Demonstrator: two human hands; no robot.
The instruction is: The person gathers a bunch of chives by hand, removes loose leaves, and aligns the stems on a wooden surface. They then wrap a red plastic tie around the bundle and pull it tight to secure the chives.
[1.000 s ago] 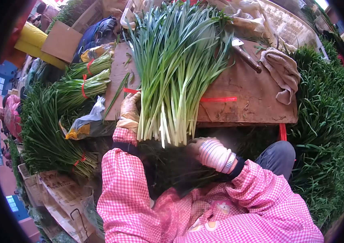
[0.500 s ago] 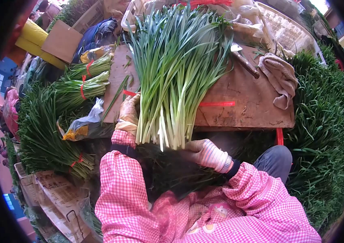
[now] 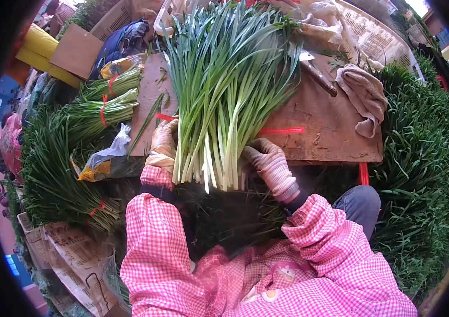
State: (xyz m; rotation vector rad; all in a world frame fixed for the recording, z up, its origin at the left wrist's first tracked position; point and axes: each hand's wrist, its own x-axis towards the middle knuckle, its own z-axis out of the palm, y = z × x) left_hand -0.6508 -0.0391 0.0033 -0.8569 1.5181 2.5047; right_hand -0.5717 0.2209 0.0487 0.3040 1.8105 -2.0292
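A large loose bunch of garlic chives [image 3: 229, 90] lies on a brown board [image 3: 335, 127], leaves pointing away and pale stem ends hanging over the near edge. My left hand [image 3: 164, 142], in a stained glove, grips the left side of the stems; its fingertips are hidden. On the right side, my right hand [image 3: 269, 164], in a striped knit glove, curls its fingers against the lower stems. A red strip [image 3: 282, 130] runs beneath the bunch, its other end showing near my left hand.
A wooden-handled tool [image 3: 318, 77] and a crumpled cloth [image 3: 362, 98] lie on the board's right. Tied chive bundles [image 3: 113, 108] are at the left, beside a plastic bag [image 3: 109, 153]. Piled greens [image 3: 419, 174] stand at the right. A white crate [image 3: 380, 39] is behind.
My right hand has moved up from below the stem ends to the bunch's right side. My left hand keeps its place on the left side. The view has shifted slightly.
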